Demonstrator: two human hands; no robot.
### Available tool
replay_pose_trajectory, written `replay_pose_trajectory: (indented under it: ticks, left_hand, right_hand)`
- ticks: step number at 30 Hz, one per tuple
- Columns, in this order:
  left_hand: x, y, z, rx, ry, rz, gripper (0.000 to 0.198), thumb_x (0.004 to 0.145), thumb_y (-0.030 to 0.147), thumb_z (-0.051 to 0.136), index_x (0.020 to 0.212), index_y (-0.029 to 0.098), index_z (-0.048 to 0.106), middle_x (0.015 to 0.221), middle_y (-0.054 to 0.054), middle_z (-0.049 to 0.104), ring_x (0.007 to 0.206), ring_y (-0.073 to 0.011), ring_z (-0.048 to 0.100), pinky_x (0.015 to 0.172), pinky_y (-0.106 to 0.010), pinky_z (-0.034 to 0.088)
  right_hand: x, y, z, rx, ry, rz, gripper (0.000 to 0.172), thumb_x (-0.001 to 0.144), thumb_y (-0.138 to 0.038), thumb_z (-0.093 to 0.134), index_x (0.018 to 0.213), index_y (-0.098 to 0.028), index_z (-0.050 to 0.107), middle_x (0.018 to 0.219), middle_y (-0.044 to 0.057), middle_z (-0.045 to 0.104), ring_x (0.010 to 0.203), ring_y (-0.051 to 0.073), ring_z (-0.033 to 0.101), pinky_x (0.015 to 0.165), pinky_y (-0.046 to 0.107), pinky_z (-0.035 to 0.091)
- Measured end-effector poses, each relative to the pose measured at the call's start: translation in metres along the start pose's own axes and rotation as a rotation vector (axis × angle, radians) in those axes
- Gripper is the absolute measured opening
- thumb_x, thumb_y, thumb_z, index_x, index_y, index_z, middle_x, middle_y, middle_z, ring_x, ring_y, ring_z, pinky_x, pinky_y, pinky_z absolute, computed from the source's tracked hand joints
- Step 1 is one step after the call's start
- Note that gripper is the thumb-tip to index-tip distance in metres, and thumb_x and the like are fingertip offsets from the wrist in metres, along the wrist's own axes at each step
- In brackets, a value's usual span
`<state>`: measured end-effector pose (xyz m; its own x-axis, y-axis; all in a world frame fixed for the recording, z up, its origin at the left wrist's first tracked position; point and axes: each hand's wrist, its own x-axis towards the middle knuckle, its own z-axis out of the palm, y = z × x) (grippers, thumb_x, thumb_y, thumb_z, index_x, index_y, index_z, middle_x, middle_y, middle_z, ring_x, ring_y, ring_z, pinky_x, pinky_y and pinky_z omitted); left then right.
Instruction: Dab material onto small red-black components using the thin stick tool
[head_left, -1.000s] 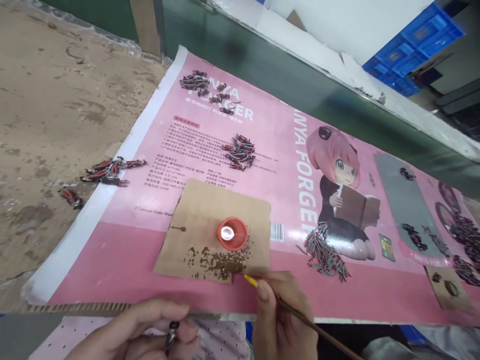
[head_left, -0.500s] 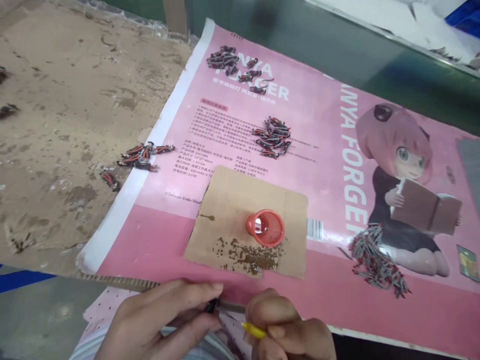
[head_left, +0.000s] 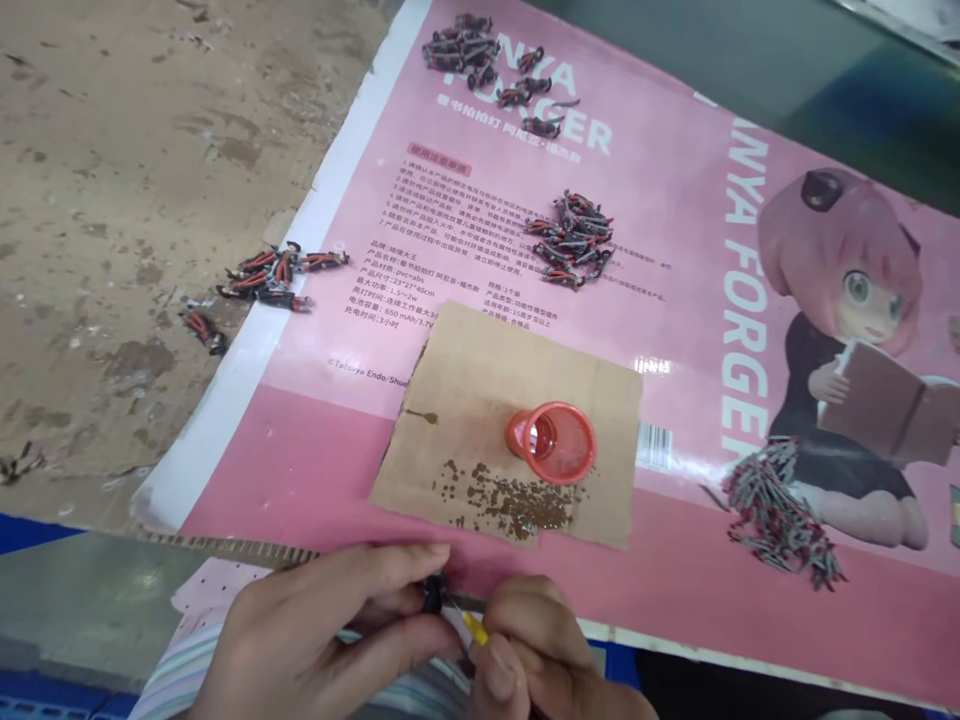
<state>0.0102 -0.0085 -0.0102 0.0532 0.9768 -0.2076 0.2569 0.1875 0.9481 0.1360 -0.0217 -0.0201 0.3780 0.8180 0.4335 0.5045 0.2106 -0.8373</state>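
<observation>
My left hand (head_left: 322,630) pinches a small dark part (head_left: 432,594) between thumb and fingers at the near edge of the table. My right hand (head_left: 540,655) grips a thin brush with a yellow ferrule (head_left: 474,628), its tip touching that part. Just beyond my hands lies a brown cardboard square (head_left: 480,390) speckled with brown paint dots, and a small red cap (head_left: 553,443) holding liquid stands on it.
A pink printed cardboard sheet (head_left: 660,200) covers the table. Piles of small red-and-black parts lie at the top (head_left: 480,50), the middle (head_left: 574,240) and the left edge (head_left: 274,275). A grey pile (head_left: 776,510) lies at the right. Stained brown board (head_left: 112,170) at left.
The view has dropped and shifted left. My right hand drew the brush back from the cardboard square to the part in my left hand, and both hands have come together.
</observation>
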Motion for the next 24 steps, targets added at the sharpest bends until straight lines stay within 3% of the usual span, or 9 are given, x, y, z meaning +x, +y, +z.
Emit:
replay_pose_trajectory:
  ticks: [3, 10, 15, 18, 24]
  left_hand:
    - [0.003, 0.000, -0.004, -0.019, -0.058, 0.025, 0.021, 0.091, 0.067, 0.073, 0.110, 0.061, 0.077, 0.078, 0.020, 0.084, 0.061, -0.0046, 0.080, 0.061, 0.002, 0.056]
    - [0.016, 0.014, -0.007, -0.066, -0.083, 0.031, 0.023, 0.084, 0.056, 0.086, 0.105, 0.062, 0.079, 0.074, 0.019, 0.084, 0.055, -0.0063, 0.080, 0.055, 0.002, 0.053]
    - [0.012, 0.009, -0.004, -0.067, -0.056, 0.044, 0.020, 0.088, 0.060, 0.080, 0.106, 0.052, 0.083, 0.077, 0.015, 0.086, 0.060, -0.0058, 0.081, 0.056, 0.004, 0.051]
    - [0.008, 0.005, -0.005, -0.057, -0.054, 0.034, 0.019, 0.088, 0.058, 0.081, 0.106, 0.053, 0.081, 0.076, 0.018, 0.085, 0.061, -0.0029, 0.080, 0.058, 0.006, 0.049]
    - [0.004, 0.000, -0.008, 0.014, -0.089, 0.059, 0.020, 0.096, 0.062, 0.070, 0.112, 0.053, 0.077, 0.080, 0.021, 0.084, 0.064, -0.0002, 0.079, 0.064, 0.007, 0.050]
  right_hand:
    - [-0.002, -0.001, 0.012, -0.011, 0.135, 0.016, 0.050, 0.107, -0.027, 0.055, 0.061, -0.023, 0.034, 0.052, -0.007, 0.041, 0.040, 0.005, 0.036, 0.035, 0.019, 0.029]
    - [-0.002, 0.005, 0.011, 0.015, 0.105, -0.037, 0.050, 0.106, -0.025, 0.055, 0.059, -0.022, 0.037, 0.051, -0.007, 0.042, 0.040, 0.004, 0.033, 0.035, 0.019, 0.027]
    - [-0.002, 0.008, 0.012, 0.053, 0.094, -0.069, 0.045, 0.104, -0.024, 0.059, 0.062, -0.021, 0.040, 0.054, -0.007, 0.046, 0.042, 0.003, 0.034, 0.035, 0.017, 0.026]
    - [-0.005, 0.006, 0.011, 0.066, 0.095, -0.053, 0.045, 0.103, -0.023, 0.058, 0.063, -0.020, 0.039, 0.054, -0.007, 0.045, 0.043, 0.003, 0.034, 0.037, 0.017, 0.027]
    - [-0.003, 0.007, -0.008, 0.057, -0.111, -0.023, 0.038, 0.100, -0.017, 0.058, 0.065, -0.022, 0.043, 0.053, -0.007, 0.042, 0.043, 0.006, 0.035, 0.038, 0.022, 0.026]
